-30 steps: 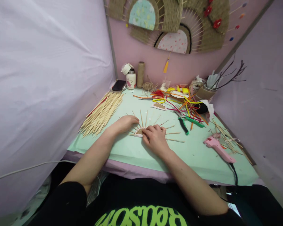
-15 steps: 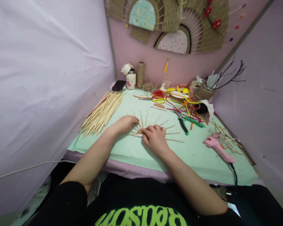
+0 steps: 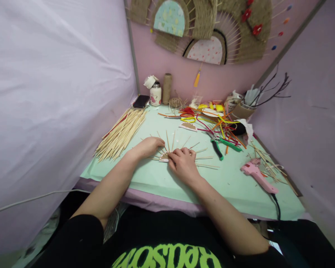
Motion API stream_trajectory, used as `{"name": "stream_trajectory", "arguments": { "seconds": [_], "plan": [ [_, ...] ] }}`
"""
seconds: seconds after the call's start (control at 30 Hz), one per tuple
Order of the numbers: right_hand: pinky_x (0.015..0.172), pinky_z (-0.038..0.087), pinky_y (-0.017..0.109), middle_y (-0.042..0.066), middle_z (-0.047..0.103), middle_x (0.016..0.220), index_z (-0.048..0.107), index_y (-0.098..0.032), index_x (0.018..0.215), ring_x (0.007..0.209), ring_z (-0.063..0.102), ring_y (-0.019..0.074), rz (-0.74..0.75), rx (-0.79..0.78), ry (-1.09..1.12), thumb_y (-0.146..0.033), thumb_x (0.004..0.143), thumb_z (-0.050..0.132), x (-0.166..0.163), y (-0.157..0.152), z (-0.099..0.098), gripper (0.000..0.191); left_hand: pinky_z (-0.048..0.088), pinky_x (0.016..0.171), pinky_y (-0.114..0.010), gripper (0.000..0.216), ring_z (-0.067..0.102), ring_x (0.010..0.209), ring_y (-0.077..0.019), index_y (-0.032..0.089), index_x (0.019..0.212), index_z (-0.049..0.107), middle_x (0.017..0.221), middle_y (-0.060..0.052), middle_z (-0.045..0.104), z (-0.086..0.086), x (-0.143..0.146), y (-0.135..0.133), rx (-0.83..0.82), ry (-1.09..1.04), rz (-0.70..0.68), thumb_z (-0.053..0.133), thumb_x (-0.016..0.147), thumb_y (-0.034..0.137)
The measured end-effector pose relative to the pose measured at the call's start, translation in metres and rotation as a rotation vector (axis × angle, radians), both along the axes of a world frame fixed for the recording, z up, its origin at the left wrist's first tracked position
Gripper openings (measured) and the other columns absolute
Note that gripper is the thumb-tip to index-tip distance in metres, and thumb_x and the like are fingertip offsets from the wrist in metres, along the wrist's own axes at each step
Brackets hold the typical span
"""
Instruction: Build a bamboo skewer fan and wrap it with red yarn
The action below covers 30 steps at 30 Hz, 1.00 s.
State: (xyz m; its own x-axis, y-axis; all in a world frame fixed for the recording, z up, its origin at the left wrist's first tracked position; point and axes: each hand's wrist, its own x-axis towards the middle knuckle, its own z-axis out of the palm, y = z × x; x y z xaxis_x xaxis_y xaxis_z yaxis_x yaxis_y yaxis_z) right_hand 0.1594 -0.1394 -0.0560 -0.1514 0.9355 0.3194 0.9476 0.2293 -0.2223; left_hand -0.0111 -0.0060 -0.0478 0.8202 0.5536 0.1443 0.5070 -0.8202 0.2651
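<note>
A small half-round cardboard piece (image 3: pixel 164 158) lies on the table before me, with several thin wooden sticks (image 3: pixel 173 140) fanning out from it. My left hand (image 3: pixel 150 147) comes in from the left; its fingers are closed at a stick on the fan's upper left side. Over the cardboard's right half rests my right hand (image 3: pixel 183 163), fingers bent, thumb and index fingertip pressed together at the inner stick ends. It hides much of the cardboard. Other sticks poke out beyond its knuckles to the right.
Loose wooden sticks (image 3: pixel 121 136) lie piled at left. Green-handled pliers (image 3: pixel 217 147), yellow scissors (image 3: pixel 188 119), another cardboard half-round (image 3: pixel 188 127) and coloured pipe cleaners (image 3: pixel 226 126) lie behind. A pink glue gun (image 3: pixel 258 175) is at right. A phone (image 3: pixel 141 101) and bottle (image 3: pixel 155 95) stand at back left.
</note>
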Motion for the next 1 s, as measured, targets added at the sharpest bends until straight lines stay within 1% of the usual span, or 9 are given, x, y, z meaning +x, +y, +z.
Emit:
{"name": "stream_trajectory", "arguments": {
  "seconds": [0.4, 0.63, 1.0],
  "plan": [
    [0.088, 0.021, 0.042, 0.006, 0.069, 0.103, 0.071, -0.027, 0.107, 0.101, 0.048, 0.0234, -0.007, -0.022, -0.039, -0.028, 0.096, 0.048, -0.0008, 0.0000, 0.0010, 0.026, 0.050, 0.094, -0.028, 0.041, 0.068, 0.107, -0.0196, 0.016, 0.103, 0.076, 0.116, -0.010, 0.073, 0.0007, 0.0000, -0.0008, 0.004, 0.004, -0.005, 0.046, 0.078, 0.003],
    [0.088, 0.021, 0.042, 0.006, 0.068, 0.102, 0.071, -0.026, 0.107, 0.100, 0.047, 0.0236, -0.004, -0.021, -0.034, -0.027, 0.097, 0.047, -0.0013, -0.0010, 0.0025, 0.026, 0.050, 0.094, -0.029, 0.043, 0.068, 0.108, -0.0201, 0.015, 0.103, 0.076, 0.116, -0.010, 0.073, -0.0026, -0.0001, 0.0012, 0.019, -0.005, -0.018, 0.045, 0.076, 0.002],
    [0.090, 0.021, 0.043, 0.006, 0.068, 0.102, 0.070, -0.026, 0.107, 0.102, 0.047, 0.0241, -0.004, -0.019, -0.033, -0.027, 0.096, 0.048, -0.0012, -0.0010, 0.0011, 0.025, 0.050, 0.095, -0.028, 0.041, 0.067, 0.109, -0.0196, 0.015, 0.103, 0.076, 0.117, -0.010, 0.072, 0.0002, 0.0006, -0.0002, 0.005, 0.004, -0.007, 0.046, 0.079, 0.003]
  ]
}}
